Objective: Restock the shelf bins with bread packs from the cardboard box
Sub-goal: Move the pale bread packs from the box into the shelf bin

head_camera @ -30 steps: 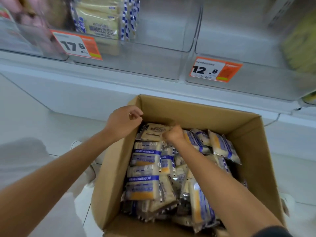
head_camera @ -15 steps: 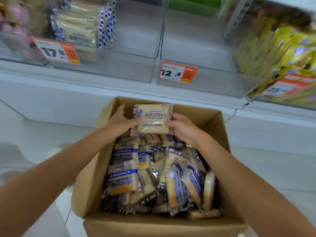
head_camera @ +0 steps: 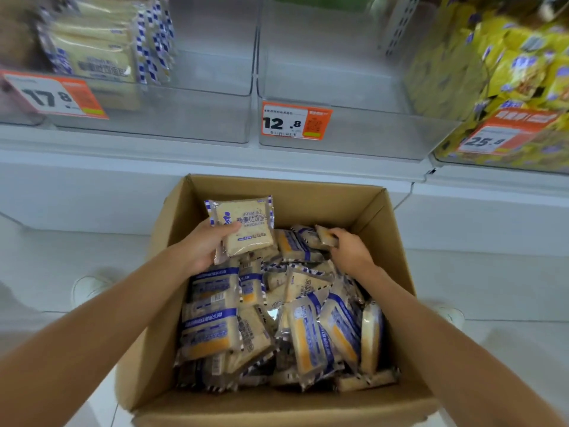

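Note:
An open cardboard box (head_camera: pixel 311 197) on the floor holds several bread packs (head_camera: pixel 212 328) with blue and white wrappers. My left hand (head_camera: pixel 204 248) grips one bread pack (head_camera: pixel 246 224) upright above the box's far left part, its printed face toward me. My right hand (head_camera: pixel 349 251) reaches into the far right of the box and its fingers curl round the end of another pack (head_camera: pixel 324 235) lying among the pile. Above, a clear shelf bin (head_camera: pixel 191 115) tagged 17.8 has matching packs (head_camera: pixel 101 53) at its left. The bin (head_camera: pixel 363 131) tagged 12.8 shows nothing inside.
A third bin (head_camera: pixel 505 158) at the right, tagged 25.8, is full of yellow packs (head_camera: pixel 523 66). The white shelf ledge (head_camera: pixel 215 161) runs just behind the box. White floor lies on both sides of the box, with a shoe (head_camera: pixel 89 288) at the left.
My right hand has let go of the raised pack and dropped to the box's far right, closing on another pack. My left hand alone now holds the first pack.

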